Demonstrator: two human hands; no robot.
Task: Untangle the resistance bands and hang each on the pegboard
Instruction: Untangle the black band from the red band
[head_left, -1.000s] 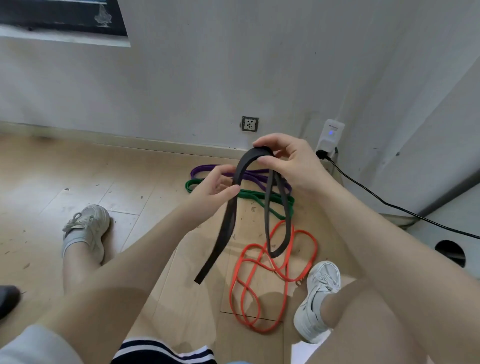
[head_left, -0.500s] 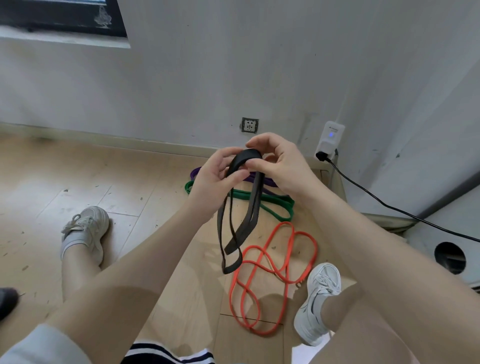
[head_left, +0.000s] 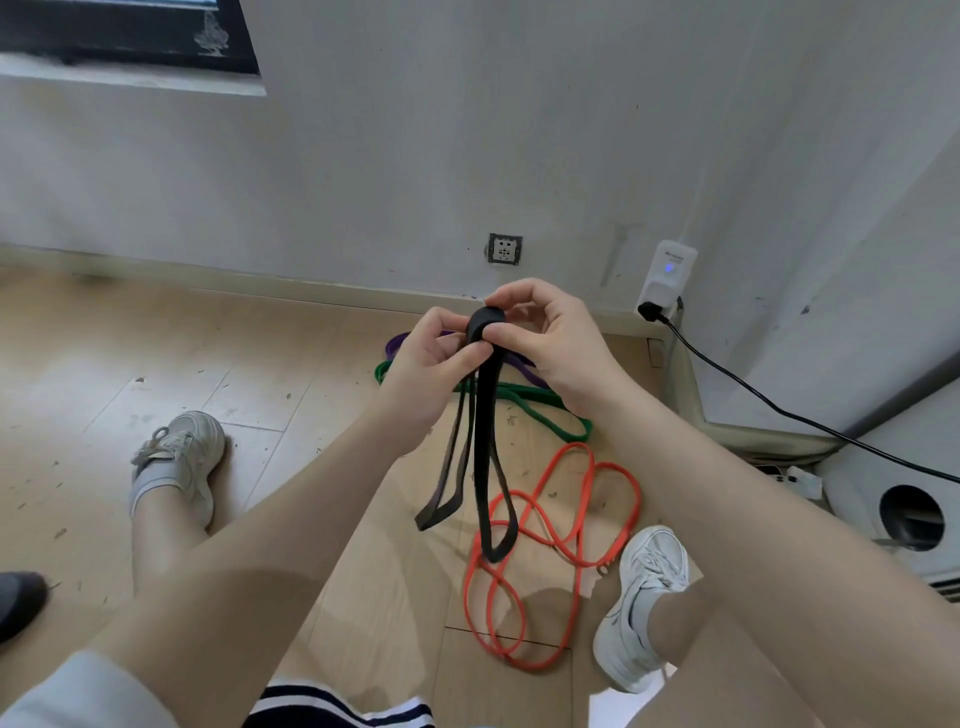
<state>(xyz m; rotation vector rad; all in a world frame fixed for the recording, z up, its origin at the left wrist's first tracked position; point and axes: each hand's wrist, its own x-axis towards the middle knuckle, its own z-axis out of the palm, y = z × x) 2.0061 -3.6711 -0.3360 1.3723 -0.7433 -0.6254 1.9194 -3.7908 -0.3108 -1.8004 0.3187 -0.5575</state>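
A black resistance band (head_left: 484, 457) hangs folded into two loops above the floor. My left hand (head_left: 426, 364) and my right hand (head_left: 540, 338) both pinch its bunched top, fingers curled round it, hands touching. On the wooden floor below lie an orange band (head_left: 576, 525) in loose loops, a green band (head_left: 540, 410) and a purple band (head_left: 400, 340), the latter two partly hidden behind my hands. No pegboard is in view.
My two white shoes (head_left: 179, 462) (head_left: 641, 603) stand either side of the bands. A wall socket (head_left: 505, 249), a white plug-in device (head_left: 667, 275) with a black cable (head_left: 779, 410), and a white unit with a round hole (head_left: 909, 517) are at right.
The black band has been folded up: my left hand rose from the hanging strand to join my right at the top, and the band now dangles as two shorter loops.
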